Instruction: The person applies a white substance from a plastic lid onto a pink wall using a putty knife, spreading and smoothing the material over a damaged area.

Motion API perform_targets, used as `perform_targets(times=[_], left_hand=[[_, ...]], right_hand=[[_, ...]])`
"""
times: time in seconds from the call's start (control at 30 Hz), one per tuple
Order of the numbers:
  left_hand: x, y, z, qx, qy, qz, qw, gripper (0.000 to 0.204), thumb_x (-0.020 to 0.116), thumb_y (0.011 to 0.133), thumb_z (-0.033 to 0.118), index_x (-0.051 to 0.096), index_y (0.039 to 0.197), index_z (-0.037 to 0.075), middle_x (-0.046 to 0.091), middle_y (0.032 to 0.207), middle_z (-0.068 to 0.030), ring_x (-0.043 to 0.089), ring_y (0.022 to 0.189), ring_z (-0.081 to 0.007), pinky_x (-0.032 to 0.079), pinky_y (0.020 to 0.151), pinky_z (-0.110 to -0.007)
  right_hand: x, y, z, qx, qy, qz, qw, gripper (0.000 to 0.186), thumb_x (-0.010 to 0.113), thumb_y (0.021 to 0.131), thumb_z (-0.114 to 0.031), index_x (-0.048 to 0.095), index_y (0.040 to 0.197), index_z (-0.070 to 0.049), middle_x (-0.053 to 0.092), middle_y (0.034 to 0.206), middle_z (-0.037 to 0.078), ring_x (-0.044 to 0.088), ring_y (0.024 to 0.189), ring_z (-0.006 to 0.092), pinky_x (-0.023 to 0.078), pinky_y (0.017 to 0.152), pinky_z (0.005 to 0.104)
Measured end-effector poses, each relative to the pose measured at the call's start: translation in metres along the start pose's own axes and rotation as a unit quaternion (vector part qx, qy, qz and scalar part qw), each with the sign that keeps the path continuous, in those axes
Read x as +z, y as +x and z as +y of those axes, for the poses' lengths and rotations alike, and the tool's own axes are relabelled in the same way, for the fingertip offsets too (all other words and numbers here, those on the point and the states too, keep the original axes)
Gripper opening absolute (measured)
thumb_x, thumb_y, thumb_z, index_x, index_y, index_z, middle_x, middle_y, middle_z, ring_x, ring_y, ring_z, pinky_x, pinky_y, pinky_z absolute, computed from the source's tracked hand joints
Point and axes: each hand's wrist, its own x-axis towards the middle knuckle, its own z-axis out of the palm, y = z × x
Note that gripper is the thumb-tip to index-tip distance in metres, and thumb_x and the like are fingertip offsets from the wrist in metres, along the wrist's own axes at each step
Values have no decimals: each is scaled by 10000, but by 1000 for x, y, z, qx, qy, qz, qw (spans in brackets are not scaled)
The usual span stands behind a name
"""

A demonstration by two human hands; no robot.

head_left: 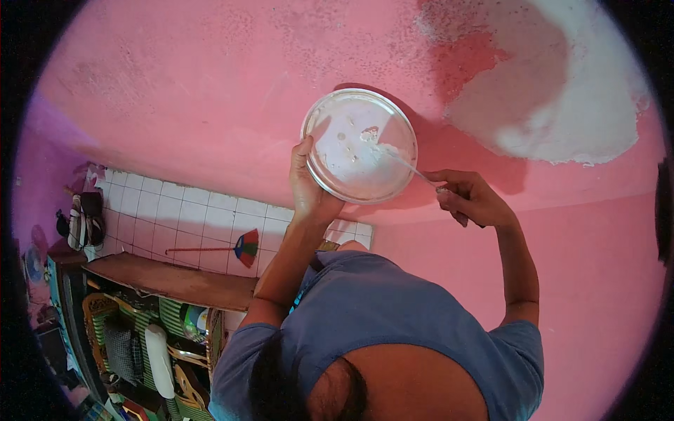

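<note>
Silvery-white round lid (364, 186) is sitting up in front of the pink wall (210, 105), roughly mid-view, with the left hand (314, 189) supporting it. Left thumb is lying along the near-left rim; the other left fingers are mostly hiding behind or under the lid, so their exact spread cannot be told, but the hand is clearly holding it. Right hand (474, 200) is standing off to the right side of the lid, fingers closing narrowly around the end of a thin, pale tool (413, 167). Tool is slanting up-left across the lid's rim, its far end reaching white paste (387, 150) on the lid; tip shape is too blurred to tell. Smaller spots and smears are dotting the lid's face.

Large whitish patch (562, 126) is covering the wall at upper right, with shadow falling partly over it. White tiled floor (189, 210) is showing at left, a multicoloured broom (246, 249) lying on it. Brown board (168, 281) is stretching below the broom, and wooden furniture with green stripes (186, 384) is filling the lower left. Blue shirt (379, 295) is covering the person's torso.
</note>
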Motion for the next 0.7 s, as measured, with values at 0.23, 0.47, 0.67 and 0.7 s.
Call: perform_targets(times=[0.23, 0.47, 0.67, 0.7], left_hand=[[-1, -3, 0, -6, 9, -9, 1000, 592, 466, 888, 415, 398, 1379, 92, 419, 1400, -142, 422, 1271, -309, 345, 1051, -501], [-2, -5, -1, 0, 12, -9, 1000, 586, 472, 885, 417, 412, 1372, 98, 441, 1382, -138, 432, 1263, -302, 349, 1046, -498], [0, -11, -4, 16, 64, 13, 998, 640, 446, 891, 463, 387, 1381, 56, 429, 1381, -172, 436, 1253, -317, 360, 1037, -487], [-2, -12, -5, 12, 70, 13, 997, 641, 450, 891, 463, 386, 1383, 56, 426, 1385, -173, 437, 1253, -319, 361, 1036, -487]], right_hand=[[-10, -3, -4, 10, -14, 48, 999, 311, 422, 996, -301, 567, 1142, -67, 538, 658, -5, 450, 442, 51, 385, 392, 205], [-19, -3, 2, -4, 29, -13, 1000, 319, 417, 991, -274, 534, 1220, -86, 594, 674, 22, 478, 445, 61, 398, 398, 209], [-20, -5, -1, 37, -11, -38, 999, 366, 436, 971, -211, 462, 1319, -99, 575, 627, 13, 482, 412, 66, 395, 367, 212], [-19, -3, 1, 35, -7, -41, 999, 369, 442, 972, -207, 457, 1326, -104, 575, 630, 13, 481, 405, 68, 394, 361, 211]])
